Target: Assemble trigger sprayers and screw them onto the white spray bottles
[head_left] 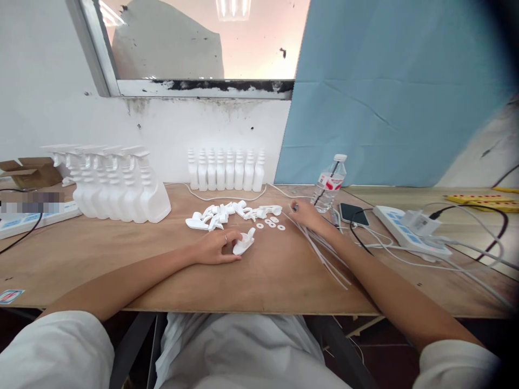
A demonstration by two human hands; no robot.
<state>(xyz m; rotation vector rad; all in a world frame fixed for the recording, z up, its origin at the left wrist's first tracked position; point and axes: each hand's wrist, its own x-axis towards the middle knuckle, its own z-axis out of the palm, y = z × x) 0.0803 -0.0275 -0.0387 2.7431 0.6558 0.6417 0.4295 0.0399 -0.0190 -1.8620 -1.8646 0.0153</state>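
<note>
Near the middle of the table, my left hand is closed around a white spray trigger head, which tilts up from the tabletop. Farther to the right, my right hand has its thumb and fingers drawn together in a pinch; what they hold, if anything, is too small to make out. Several thin white plastic tubes lie beside and beneath this hand and wrist. Between the hands and a little beyond them is a loose pile of white trigger parts. Several flat white ring washers are scattered close to the right hand.
White spray bottles with heads stand at the left, and slim white bottles line the wall. A water bottle, phone and power strip with cables sit at the right. A cardboard box is far left.
</note>
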